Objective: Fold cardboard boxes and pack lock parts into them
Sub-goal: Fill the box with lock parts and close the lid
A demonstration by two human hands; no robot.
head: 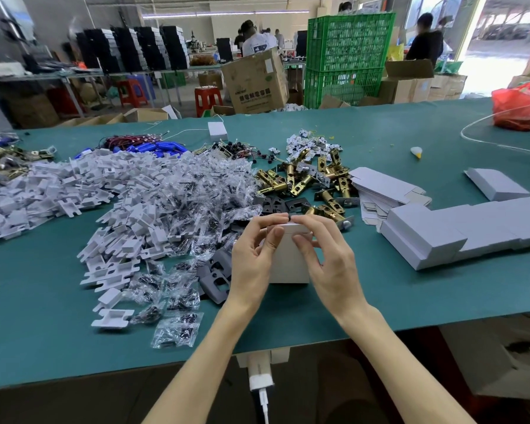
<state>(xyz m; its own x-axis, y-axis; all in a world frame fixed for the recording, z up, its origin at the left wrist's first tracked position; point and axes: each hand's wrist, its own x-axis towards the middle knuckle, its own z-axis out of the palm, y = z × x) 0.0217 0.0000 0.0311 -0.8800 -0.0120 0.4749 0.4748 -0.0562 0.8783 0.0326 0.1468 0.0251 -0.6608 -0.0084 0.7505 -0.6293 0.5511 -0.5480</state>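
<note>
A small white cardboard box [288,264] stands upright on the green table [380,301], right in front of me. My left hand [253,255] grips its left side, thumb on the near face and fingers curled over the top edge. My right hand [325,255] holds the right side the same way, fingertips at the top flap. Brass latch bolts [315,182] lie in a heap just behind the box. Dark plates [216,278] sit to its left. The box's contents are hidden.
White plastic inserts [104,191] and clear screw bags [178,332] cover the left of the table. Flat box blanks [380,191] and a row of folded boxes [459,231] lie to the right. A red bag [517,108] sits far right. People work behind green crates [346,56].
</note>
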